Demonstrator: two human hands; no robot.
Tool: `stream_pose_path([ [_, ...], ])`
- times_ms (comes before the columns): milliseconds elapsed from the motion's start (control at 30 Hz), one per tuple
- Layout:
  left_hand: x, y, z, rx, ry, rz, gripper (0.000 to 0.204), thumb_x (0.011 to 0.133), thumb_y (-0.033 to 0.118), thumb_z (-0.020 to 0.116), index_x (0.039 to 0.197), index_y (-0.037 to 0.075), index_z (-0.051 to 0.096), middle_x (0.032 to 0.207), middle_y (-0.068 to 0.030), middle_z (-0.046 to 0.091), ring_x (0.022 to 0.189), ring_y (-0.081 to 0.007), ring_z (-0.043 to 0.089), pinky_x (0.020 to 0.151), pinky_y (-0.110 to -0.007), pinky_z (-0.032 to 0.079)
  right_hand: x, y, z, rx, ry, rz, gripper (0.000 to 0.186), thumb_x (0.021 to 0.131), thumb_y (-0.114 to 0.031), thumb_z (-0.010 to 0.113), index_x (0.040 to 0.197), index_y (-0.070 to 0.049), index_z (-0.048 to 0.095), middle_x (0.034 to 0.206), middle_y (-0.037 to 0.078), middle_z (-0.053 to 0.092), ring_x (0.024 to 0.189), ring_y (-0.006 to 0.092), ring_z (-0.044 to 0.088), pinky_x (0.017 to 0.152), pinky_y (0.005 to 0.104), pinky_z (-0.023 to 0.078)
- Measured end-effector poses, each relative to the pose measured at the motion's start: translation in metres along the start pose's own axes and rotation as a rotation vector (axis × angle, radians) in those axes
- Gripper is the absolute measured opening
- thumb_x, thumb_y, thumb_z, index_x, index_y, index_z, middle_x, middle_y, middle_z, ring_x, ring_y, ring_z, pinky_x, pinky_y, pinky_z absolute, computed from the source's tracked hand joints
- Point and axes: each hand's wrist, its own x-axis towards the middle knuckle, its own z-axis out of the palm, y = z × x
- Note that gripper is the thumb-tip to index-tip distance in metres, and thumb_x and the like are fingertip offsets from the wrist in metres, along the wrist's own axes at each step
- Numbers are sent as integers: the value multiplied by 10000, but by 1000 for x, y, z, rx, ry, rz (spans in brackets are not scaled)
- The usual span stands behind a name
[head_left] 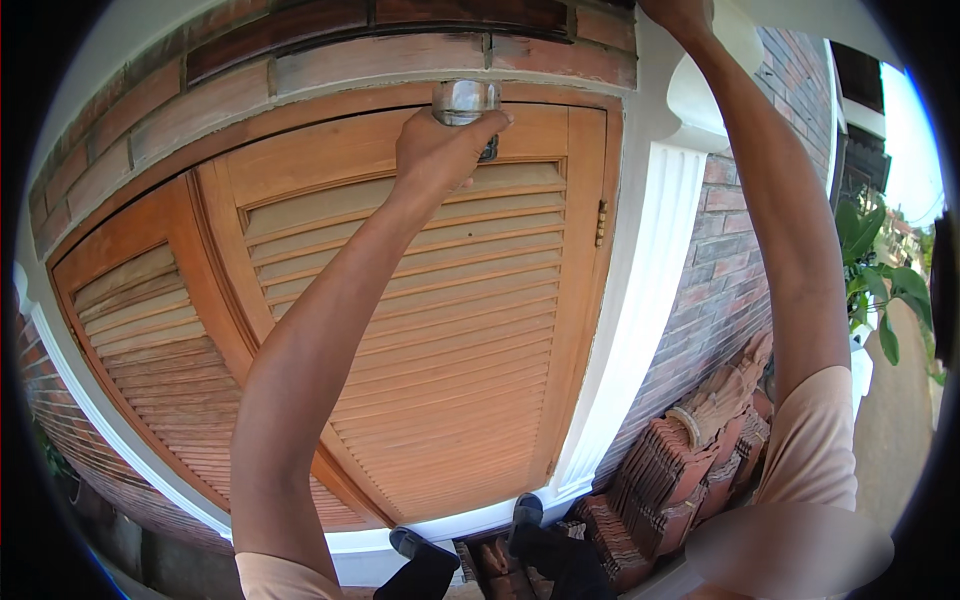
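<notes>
My left hand (pixel 437 152) is wrapped round a shiny, clear cylindrical container (pixel 467 100) with a silvery rim. A dark patterned patch shows below my fingers. I hold it up in front of the top rail of a louvred wooden shutter (pixel 430 320); whether it touches the wood I cannot tell. My right arm reaches up past the white fluted pillar (pixel 655 270). At the upper edge of the picture my right hand (pixel 685 14) is cut off, near the pillar's top, so its fingers and anything in them are hidden.
Brick courses (pixel 380 60) run above the shutter frame. A second louvred shutter (pixel 150 340) lies to the left. Stacked clay roof tiles (pixel 670 470) stand by the brick wall at lower right. My shoes (pixel 425 548) are near the white ledge. A leafy plant (pixel 880 270) grows at right.
</notes>
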Motion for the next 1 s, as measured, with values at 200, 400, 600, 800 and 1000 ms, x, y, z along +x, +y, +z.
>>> stream_pose_path([
  [200,-2,-1,-4,0,1,-3,477,788,470,796,1035,66,744,905,-48,720,794,-136,676,628,-317,569,0,-36,-13,109,215,-392,244,865,-260,604,901,-93,778,945,203,753,879,399,734,790,525,586],
  [400,-6,1,-11,3,5,-5,486,785,464,800,1044,57,741,920,-56,725,821,-139,684,626,-318,576,-5,-35,-20,1,-41,6,228,858,-215,603,864,-60,769,923,212,750,854,420,733,775,530,591],
  [600,-10,0,-16,10,5,8,484,781,458,804,1032,48,740,906,-67,727,791,-147,691,617,-317,578,-8,-72,-5,357,137,-143,263,876,-169,561,950,-21,766,922,270,728,843,445,726,792,529,593],
  [800,-12,-3,-19,28,-1,4,471,782,460,804,1008,51,743,904,-68,727,781,-150,691,612,-314,580,-11,-55,-47,1017,-138,22,235,908,-179,677,1038,-1,758,871,140,769,761,261,753,729,394,619],
  [1000,-9,-7,-12,48,15,-14,483,787,473,807,1022,57,736,907,-62,721,771,-143,686,614,-311,580,-26,-39,-23,1136,-272,-133,243,926,-162,727,1099,7,750,923,87,770,794,157,723,706,301,596],
])
